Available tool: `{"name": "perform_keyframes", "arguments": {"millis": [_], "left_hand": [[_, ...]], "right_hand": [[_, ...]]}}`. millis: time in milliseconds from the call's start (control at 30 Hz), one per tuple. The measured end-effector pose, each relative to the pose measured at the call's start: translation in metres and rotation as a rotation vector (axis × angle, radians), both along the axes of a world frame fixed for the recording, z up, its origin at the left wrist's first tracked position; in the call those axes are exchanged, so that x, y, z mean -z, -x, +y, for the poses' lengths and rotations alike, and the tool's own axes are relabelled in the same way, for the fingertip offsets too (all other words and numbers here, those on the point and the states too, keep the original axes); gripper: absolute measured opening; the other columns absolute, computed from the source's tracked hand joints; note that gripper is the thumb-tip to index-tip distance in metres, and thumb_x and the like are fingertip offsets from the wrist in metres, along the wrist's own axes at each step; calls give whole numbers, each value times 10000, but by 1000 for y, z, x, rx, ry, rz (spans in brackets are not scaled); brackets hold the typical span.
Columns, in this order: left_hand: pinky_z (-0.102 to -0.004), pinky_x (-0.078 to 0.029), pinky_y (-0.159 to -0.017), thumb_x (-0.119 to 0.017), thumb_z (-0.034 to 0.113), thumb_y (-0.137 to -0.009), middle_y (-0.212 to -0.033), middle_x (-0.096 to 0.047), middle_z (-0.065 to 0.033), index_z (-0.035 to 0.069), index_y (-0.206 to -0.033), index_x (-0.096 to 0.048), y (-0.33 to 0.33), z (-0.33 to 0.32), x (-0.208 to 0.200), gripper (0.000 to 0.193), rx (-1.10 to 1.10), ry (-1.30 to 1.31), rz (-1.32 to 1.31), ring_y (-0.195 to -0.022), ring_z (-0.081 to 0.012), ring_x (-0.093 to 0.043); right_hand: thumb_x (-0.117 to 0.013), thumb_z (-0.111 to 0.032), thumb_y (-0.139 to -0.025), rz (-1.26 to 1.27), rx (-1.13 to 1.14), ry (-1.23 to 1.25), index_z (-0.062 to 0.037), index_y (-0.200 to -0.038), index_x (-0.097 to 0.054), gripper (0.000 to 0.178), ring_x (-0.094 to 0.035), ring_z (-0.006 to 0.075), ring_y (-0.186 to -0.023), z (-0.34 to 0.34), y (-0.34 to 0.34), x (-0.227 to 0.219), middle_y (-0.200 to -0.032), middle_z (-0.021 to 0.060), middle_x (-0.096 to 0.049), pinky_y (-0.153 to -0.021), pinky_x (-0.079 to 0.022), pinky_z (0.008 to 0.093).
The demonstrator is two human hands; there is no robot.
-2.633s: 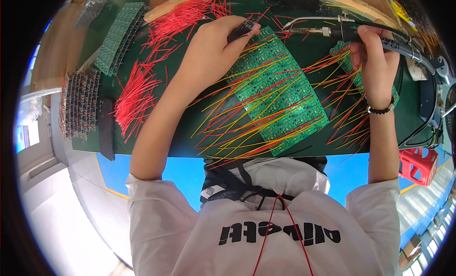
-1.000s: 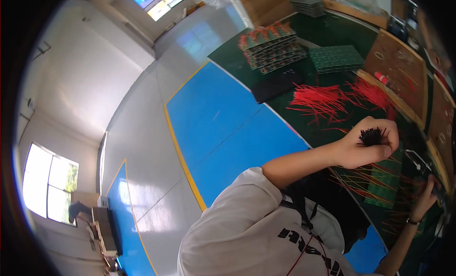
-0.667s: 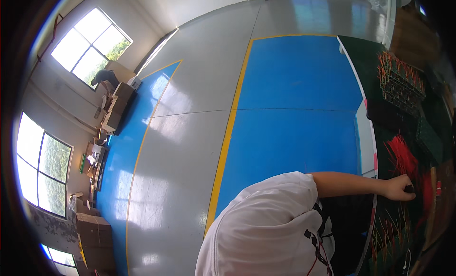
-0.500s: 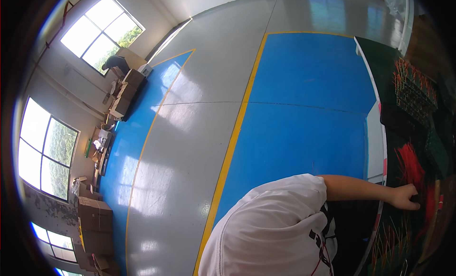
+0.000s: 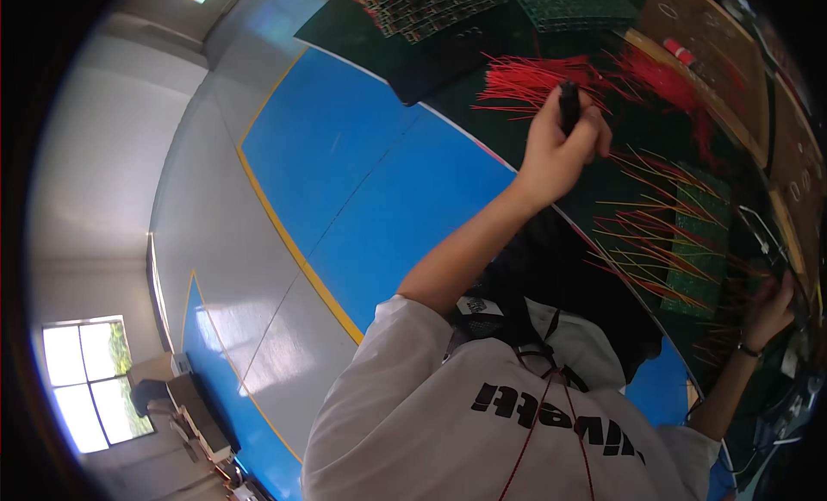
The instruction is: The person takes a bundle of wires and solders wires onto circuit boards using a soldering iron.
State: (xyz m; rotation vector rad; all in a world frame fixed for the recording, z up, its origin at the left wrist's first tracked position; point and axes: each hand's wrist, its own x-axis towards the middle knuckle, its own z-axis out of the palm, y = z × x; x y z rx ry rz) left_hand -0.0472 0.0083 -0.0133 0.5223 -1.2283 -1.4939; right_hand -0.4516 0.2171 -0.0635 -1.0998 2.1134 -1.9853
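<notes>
At your far left there is a bright window, and near it some brown boxes stand along the floor. Next comes the blue floor area, which has a yellow line at its side. The dark green table begins beyond it; on its farther part lie a stack of populated boards and, just beside it, a flat black object. Then you see a pile of red wires on the table.

Your left hand is above the table, in front of this pile, and its fingers are closed around a black bundle, whose end shows above the thumb. Farther behind lies a stack of green boards. To the right of your left hand, the green circuit board lies on the table, with red and yellow wires reaching out toward you.

At the far right is your right hand, with a dark bracelet on the wrist. It is near a dark tool, but the place is dim, so I cannot tell whether its fingers are together or apart.
</notes>
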Motion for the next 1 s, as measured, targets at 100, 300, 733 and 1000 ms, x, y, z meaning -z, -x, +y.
{"name": "perform_keyframes", "arguments": {"millis": [100, 300, 733, 1000], "left_hand": [[-178, -286, -426, -503, 43, -865, -656, -604, -84, 16, -876, -462, 1, 9, -12, 50, -11, 93, -20, -460, -18, -347], [-249, -499, -671, -647, -21, -758, -840, -656, -123, -34, -819, -626, 32, 24, 0, 66, 185, 349, -265, -774, -164, -632], [-256, -511, -571, -675, -25, -701, -850, -645, -111, -13, -786, -636, 75, 47, 5, 95, 202, 539, -719, -664, -194, -625], [-239, -459, -462, -680, -42, -544, -793, -613, -93, -19, -756, -620, 83, 39, 27, 221, 33, 925, -683, -576, -167, -586]], "right_hand": [[-549, -144, -840, -195, -44, 135, -22, -890, -547, 132, -438, 87, -441, -19, -66, -35, -576, 34, -500, -396, -331, 204], [-555, -146, -807, -199, -49, 109, -16, -809, -499, 141, -399, 101, -372, -20, -100, -59, -540, 59, -490, -336, -295, 210], [-398, -244, -894, -315, -372, -75, 18, -1063, -434, 314, -387, 103, -385, -16, -110, -56, -627, 98, -503, -340, -329, 218], [-377, -266, -895, -436, -173, -104, 45, -1264, -347, 483, -413, 113, -392, -12, -111, -55, -873, 214, -595, -347, -350, 231]]}}
